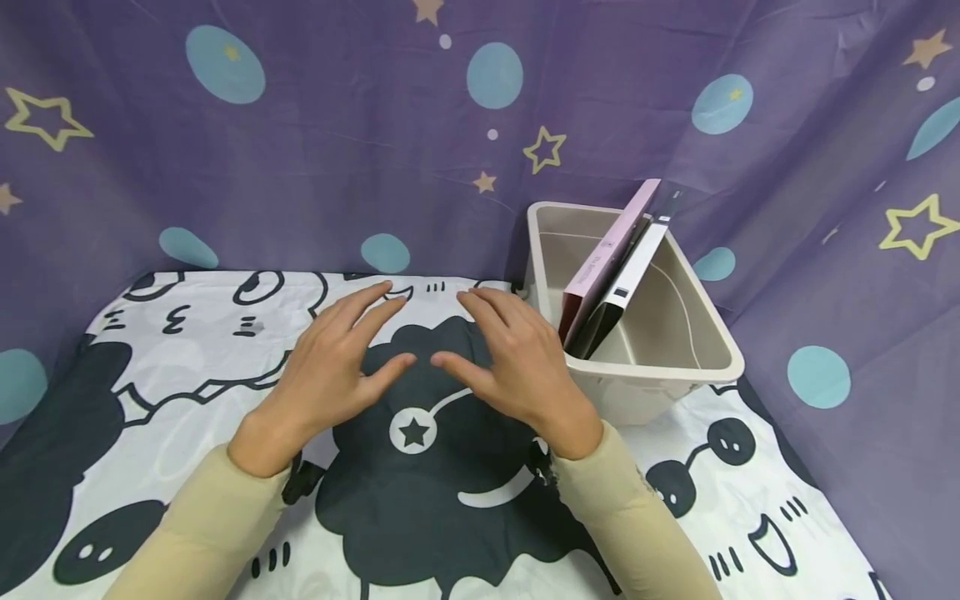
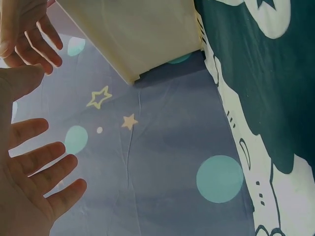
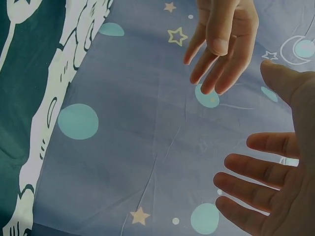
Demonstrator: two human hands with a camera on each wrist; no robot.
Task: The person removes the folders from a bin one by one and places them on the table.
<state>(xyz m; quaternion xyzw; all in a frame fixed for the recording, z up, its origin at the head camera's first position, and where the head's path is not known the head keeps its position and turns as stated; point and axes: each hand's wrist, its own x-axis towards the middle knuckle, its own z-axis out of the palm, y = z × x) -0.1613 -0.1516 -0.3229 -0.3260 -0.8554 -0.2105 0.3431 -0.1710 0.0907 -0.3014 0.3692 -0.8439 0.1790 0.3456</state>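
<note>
Both hands hover over the patterned cloth, facing each other with a gap between the thumbs. My left hand (image 1: 327, 369) has its fingers spread and relaxed, with nothing between them. The right hand (image 1: 522, 361) mirrors it, fingers loosely extended and also holding nothing. Just right of the right hand stands a beige plastic bin (image 1: 716, 342). Inside it lean a pink book or folder (image 1: 609, 250) and a white-and-black one (image 1: 637, 265), side by side and tilted, their top ends above the rim. In the left wrist view the bin (image 2: 142, 34) appears at the top.
A white cloth with black cartoon figures (image 1: 412, 533) covers the table. Behind and to the right hangs a purple curtain (image 1: 322, 158) with stars and blue dots; the bin stands close against it. Dark wrist straps (image 1: 302, 481) sit by the beige sleeves (image 1: 202, 525).
</note>
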